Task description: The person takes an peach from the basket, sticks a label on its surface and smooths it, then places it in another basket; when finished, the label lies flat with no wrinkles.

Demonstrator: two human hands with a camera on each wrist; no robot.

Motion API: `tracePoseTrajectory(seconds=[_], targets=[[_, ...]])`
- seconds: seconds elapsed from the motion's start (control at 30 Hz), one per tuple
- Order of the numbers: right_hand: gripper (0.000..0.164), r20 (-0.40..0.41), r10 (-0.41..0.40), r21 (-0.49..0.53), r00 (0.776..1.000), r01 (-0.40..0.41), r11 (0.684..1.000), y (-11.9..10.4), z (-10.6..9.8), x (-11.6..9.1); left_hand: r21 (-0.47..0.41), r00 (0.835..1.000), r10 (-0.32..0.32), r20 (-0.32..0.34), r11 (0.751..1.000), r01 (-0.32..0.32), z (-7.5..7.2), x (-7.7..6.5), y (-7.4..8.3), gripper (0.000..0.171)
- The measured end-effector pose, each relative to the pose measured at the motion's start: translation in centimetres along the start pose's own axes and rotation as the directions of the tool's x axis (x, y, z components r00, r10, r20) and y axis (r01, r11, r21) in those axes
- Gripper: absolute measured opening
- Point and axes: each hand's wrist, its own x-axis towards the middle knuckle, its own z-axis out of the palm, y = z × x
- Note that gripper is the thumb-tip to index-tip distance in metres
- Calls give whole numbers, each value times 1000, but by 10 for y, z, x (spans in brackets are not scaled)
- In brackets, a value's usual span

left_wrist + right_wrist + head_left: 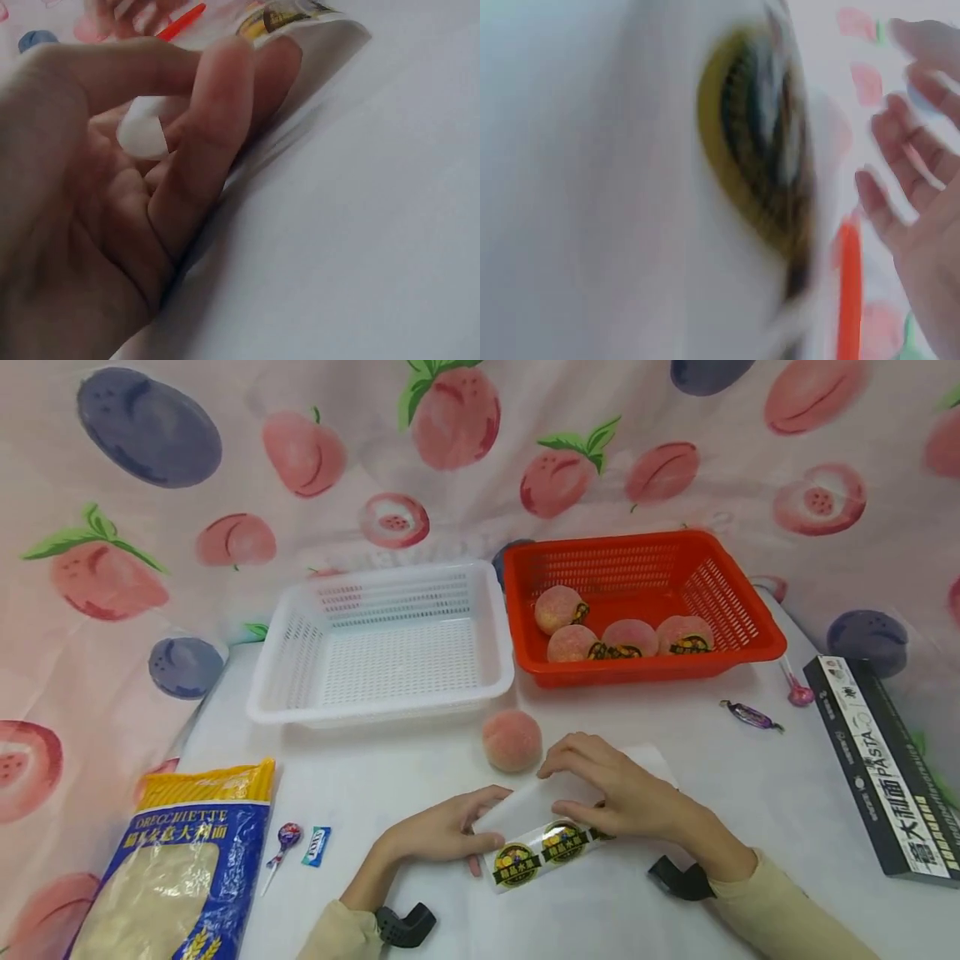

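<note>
A strip of round black-and-gold stickers [536, 853] on white backing lies curled over the table in front of me. My left hand [444, 828] pinches its left end between thumb and fingers; the left wrist view shows the white backing [142, 136] inside the fingers. Over the strip's upper right part is my right hand [618, 787], its fingers loosely bent and spread. In the right wrist view that hand [930, 165] holds nothing, with a blurred sticker [742, 142] beside it. A fuzzy pink peach [512, 741] sits just beyond the strip, near the right fingertips.
Behind stand a white basket [382, 706] and a red basket [645, 672] holding several peaches with stickers on them. A pasta bag [180, 868], a lollipop [288, 837] and a small blue packet [317, 846] lie left. At right are a wrapped candy [752, 716], another lollipop [800, 694] and a black pasta box [877, 760].
</note>
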Motion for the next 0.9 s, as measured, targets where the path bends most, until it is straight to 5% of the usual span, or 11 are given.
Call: tracePoseTrajectory(seconds=[0.13,0.33,0.47,0.73,0.9], targets=[[32,88,-100,47,991,96,994,-26,18,3,37,1000,15,-16,999,-14,-4,1,-2,44],[38,241,22,15,970,-26,1000,-41,38,1,48,998,52,19,997,-53,-6,-2,-5,24],[42,242,46,-7,969,-46,999,-40,44,-1,42,995,90,51,995,-92,-7,-4,-5,22],[29,214,54,-82,975,-37,996,-36,46,-3,-191,987,111,116,978,-88,-9,-10,-8,33],[23,213,78,-99,974,-58,993,-36,45,-5,-193,986,126,112,976,-103,-9,-6,-9,36]])
